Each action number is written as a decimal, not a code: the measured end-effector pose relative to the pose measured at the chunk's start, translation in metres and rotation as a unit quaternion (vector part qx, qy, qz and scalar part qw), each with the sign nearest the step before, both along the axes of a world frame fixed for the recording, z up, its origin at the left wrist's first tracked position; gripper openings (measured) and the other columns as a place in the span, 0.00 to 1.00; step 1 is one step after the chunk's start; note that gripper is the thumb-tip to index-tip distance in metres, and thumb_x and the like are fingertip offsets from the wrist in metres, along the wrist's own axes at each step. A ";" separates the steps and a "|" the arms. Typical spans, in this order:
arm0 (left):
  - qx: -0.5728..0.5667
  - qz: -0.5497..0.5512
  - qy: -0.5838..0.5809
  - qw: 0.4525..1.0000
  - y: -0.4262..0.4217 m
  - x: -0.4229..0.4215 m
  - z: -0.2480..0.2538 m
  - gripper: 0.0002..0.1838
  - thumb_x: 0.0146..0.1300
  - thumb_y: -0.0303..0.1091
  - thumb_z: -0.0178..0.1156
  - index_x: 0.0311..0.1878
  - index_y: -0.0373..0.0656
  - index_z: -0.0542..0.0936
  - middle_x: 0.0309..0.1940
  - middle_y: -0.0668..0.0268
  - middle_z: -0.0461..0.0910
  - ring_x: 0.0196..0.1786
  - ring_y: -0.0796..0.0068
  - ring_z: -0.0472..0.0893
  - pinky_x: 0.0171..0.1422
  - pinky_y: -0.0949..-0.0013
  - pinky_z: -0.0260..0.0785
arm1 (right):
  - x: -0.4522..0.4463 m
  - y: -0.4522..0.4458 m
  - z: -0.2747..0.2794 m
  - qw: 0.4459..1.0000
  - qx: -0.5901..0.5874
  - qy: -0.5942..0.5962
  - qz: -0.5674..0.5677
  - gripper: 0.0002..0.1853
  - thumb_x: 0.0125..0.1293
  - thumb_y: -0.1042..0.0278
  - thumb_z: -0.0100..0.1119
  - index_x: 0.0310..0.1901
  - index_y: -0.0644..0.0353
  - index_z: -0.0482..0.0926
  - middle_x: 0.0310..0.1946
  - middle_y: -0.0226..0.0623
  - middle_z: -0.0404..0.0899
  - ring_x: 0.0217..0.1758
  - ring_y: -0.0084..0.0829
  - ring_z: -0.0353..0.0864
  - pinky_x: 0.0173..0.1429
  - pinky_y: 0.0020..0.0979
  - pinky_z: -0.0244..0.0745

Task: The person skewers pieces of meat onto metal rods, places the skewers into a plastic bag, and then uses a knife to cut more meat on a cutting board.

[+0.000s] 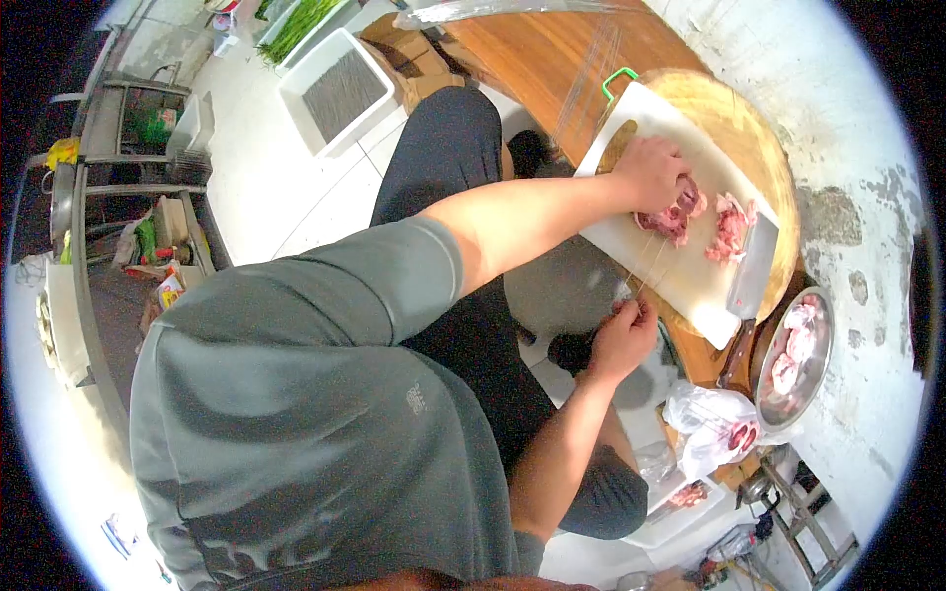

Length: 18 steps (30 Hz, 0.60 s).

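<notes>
My left hand presses its closed fingers on a piece of red meat on the white cutting board. Thin skewers run from the meat's near side, over the board's edge, towards my right hand. That hand is closed in a pinch on the skewers, just off the board; how many it holds I cannot tell. A second pile of cut meat lies farther across the board. Beside it rests a cleaver with a dark handle pointing towards the metal bowl.
Under the board is a round wooden block on a wooden table. A metal bowl holds pale meat pieces, with a plastic bag of meat nearby. White tubs stand on the floor; metal shelving is behind.
</notes>
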<state>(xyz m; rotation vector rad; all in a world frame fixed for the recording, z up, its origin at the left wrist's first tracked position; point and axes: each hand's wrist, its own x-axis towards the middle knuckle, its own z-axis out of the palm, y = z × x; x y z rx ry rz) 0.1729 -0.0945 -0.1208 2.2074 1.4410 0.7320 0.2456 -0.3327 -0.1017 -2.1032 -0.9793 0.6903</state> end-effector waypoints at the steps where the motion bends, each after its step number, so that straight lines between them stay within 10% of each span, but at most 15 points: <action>1: 0.005 0.001 -0.001 1.000 -0.001 0.000 -0.001 0.14 0.64 0.45 0.56 0.45 0.53 0.88 0.49 0.65 0.82 0.58 0.60 0.76 0.64 0.51 0.62 | -0.001 -0.002 0.002 1.000 0.003 0.005 0.000 0.13 0.71 0.65 0.54 0.47 0.66 0.81 0.35 0.49 0.85 0.39 0.47 0.85 0.47 0.43 0.78; 18: -0.042 0.002 0.040 0.998 -0.003 -0.001 0.017 0.14 0.61 0.43 0.56 0.43 0.53 0.87 0.50 0.64 0.83 0.61 0.60 0.75 0.68 0.52 0.61 | -0.011 0.007 0.023 0.999 -0.006 -0.042 -0.011 0.14 0.69 0.64 0.54 0.46 0.67 0.81 0.40 0.56 0.84 0.44 0.56 0.84 0.50 0.48 0.77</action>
